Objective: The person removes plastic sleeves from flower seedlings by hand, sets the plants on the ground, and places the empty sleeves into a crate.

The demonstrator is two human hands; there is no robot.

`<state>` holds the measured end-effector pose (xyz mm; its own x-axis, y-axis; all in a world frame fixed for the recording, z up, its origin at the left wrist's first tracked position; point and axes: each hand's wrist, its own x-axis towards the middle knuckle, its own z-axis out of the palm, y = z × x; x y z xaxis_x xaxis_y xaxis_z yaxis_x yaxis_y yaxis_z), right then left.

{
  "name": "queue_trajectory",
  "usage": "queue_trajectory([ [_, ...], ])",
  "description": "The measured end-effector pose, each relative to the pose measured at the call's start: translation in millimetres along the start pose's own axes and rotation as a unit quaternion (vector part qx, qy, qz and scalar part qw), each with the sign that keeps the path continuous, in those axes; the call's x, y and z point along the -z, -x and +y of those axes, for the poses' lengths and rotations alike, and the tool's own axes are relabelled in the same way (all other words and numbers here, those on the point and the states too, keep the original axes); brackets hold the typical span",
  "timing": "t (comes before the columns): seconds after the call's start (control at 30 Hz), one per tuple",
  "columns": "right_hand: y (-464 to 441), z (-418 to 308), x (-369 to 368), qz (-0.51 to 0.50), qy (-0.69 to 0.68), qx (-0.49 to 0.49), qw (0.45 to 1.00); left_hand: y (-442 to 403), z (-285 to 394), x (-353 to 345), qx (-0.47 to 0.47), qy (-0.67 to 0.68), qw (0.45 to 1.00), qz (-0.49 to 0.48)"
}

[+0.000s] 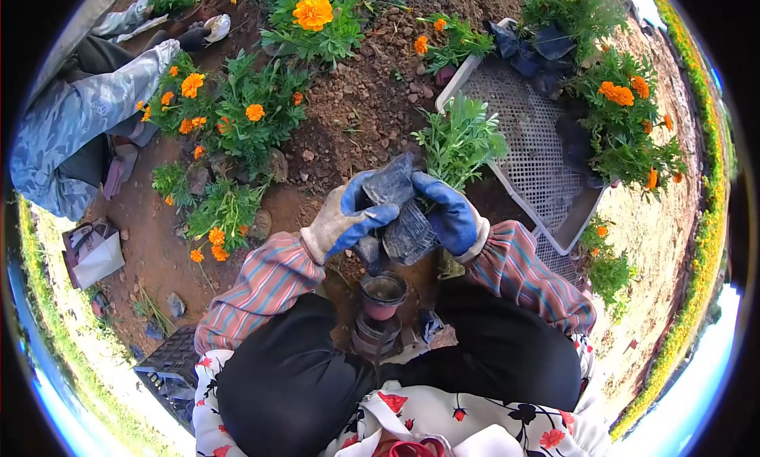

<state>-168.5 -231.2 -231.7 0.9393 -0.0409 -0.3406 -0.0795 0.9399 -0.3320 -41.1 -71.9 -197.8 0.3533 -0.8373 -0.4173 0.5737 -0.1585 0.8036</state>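
Both of my hands wear pale gloves with blue palms. In front of my lap, my left hand (346, 217) is closed on crumpled black plastic nursery pots (402, 219), soiled and squashed flat. My right hand (455, 217) pinches the same pots from the other side, its fingers curled at their edge. Just beyond the right hand stands a leafy green plant (461, 140) without visible blooms; its base is hidden. Below the hands, between my knees, a small reddish pot with a dark rim (383, 292) sits on top of other round pots (374, 335).
A grey mesh crate (518, 113) lies to the right, with black plastic (546, 49) on it. Orange marigolds (253, 113) grow in the soil ahead and left. At far left another person in a camouflage sleeve (95, 113) sits near a bag (93, 253). A black tray (170, 354) lies lower left.
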Motion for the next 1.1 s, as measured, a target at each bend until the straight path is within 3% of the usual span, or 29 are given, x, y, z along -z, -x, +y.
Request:
queue_trajectory([
  [0.07,-1,2,1,-0.006,0.007,0.006,1.000,3,-3,2,-0.027,-0.022,0.999,-0.010],
  [0.13,-3,2,1,-0.011,0.334,0.105,0.937,5,-5,8,-0.030,-0.041,0.999,0.001],
  [0.23,-3,0,-17,-0.026,0.440,0.100,0.892,8,-9,31,-0.024,-0.042,0.996,0.071],
  [0.27,-5,-3,-21,0.047,0.031,-0.024,0.998,9,-12,37,-0.024,-0.046,0.996,0.074],
  [0.43,-9,6,-8,-0.004,0.159,-0.028,0.987,8,-15,25,-0.009,-0.037,0.994,0.098],
  [0.5,-10,9,-12,-0.019,0.221,-0.023,0.975,5,-23,34,0.009,-0.006,0.999,0.038],
  [0.57,-11,6,-23,-0.014,-0.043,-0.135,0.990,5,-28,40,0.030,-0.041,0.998,0.035],
  [0.63,-13,8,-10,0.001,-0.033,-0.131,0.991,6,-42,44,-0.047,0.044,0.996,0.056],
  [0.7,-15,10,6,0.088,-0.080,-0.116,0.986,10,-45,51,-0.047,0.074,0.991,0.104],
  [0.73,-14,14,6,0.114,0.054,-0.033,0.991,13,-45,55,-0.047,0.104,0.982,0.150],
  [0.87,-15,7,35,0.108,-0.048,-0.009,0.993,26,-53,92,-0.066,0.100,0.962,0.245],
  [0.9,-15,8,36,0.109,-0.050,-0.009,0.993,30,-54,96,-0.027,-0.083,0.966,0.245],
  [0.93,-15,9,37,0.115,-0.035,-0.003,0.993,34,-56,97,0.013,-0.263,0.936,0.236],
  [0.97,-13,10,39,0.122,-0.021,0.002,0.992,37,-65,98,-0.063,-0.446,0.871,0.199],
  [1.03,-17,17,40,0.130,-0.020,0.004,0.991,36,-48,71,-0.007,-0.439,0.888,0.135],
  [1.1,-23,22,37,0.073,-0.038,-0.009,0.997,27,-56,66,0.073,-0.323,0.942,0.049],
])
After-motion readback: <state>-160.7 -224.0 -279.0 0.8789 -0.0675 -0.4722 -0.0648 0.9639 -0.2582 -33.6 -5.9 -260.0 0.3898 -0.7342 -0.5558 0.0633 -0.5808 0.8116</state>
